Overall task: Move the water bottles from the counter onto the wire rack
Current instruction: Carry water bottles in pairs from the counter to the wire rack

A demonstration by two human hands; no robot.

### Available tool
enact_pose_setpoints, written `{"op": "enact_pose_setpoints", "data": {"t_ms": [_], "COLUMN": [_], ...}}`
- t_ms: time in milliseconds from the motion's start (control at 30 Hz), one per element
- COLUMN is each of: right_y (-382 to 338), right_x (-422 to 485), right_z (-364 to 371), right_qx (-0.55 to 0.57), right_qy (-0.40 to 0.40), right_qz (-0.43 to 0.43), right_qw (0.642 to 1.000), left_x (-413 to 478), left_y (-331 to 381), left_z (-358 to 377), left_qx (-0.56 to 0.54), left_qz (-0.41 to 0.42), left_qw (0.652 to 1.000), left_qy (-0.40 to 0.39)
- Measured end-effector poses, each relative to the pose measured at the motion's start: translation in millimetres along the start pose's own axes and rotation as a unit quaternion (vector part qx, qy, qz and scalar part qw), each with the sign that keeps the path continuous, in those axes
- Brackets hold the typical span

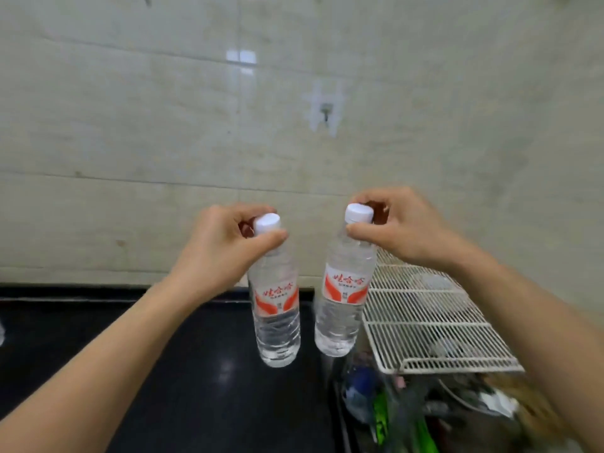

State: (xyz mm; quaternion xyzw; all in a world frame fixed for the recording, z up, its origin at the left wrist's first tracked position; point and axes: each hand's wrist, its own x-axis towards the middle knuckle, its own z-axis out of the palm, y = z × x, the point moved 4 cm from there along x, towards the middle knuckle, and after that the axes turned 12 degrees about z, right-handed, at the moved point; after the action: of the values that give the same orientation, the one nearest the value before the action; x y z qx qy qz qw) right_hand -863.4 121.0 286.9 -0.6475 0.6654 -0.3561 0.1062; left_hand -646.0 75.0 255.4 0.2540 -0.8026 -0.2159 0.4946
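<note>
Two clear water bottles with white caps and red-and-white labels hang in the air above the black counter [130, 371]. My left hand [222, 246] pinches the neck of the left bottle [277, 315] just under its cap. My right hand [402, 223] pinches the neck of the right bottle [343, 302] the same way. The white wire rack [434, 325] lies flat to the right, its left edge just beside the right bottle's lower half. Both bottles hang roughly upright, slightly tilted.
A pale tiled wall [196, 125] with a small hook [326, 112] rises behind the counter. Below the rack, at lower right, sits a jumble of blurred items [408, 413], green and blue among them. A bit of something clear shows at the left edge [1, 335].
</note>
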Motion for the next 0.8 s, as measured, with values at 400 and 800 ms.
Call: {"op": "enact_pose_setpoints", "data": {"t_ms": [400,800], "right_y": [180.1,331.4], "right_x": [26.4,106.4], "right_z": [-129.6,-203.0], "right_qx": [-0.07,-0.118], "right_qy": [0.117,0.115], "right_qz": [0.09,0.162], "right_qw": [0.987,0.973], "left_x": [142.4,266.1], "left_y": [19.1,-19.8], "left_z": [220.9,432.2], "left_qx": [-0.097,-0.102], "left_qz": [0.107,0.139], "left_qw": [0.987,0.976], "left_qy": [-0.075,-0.133]}}
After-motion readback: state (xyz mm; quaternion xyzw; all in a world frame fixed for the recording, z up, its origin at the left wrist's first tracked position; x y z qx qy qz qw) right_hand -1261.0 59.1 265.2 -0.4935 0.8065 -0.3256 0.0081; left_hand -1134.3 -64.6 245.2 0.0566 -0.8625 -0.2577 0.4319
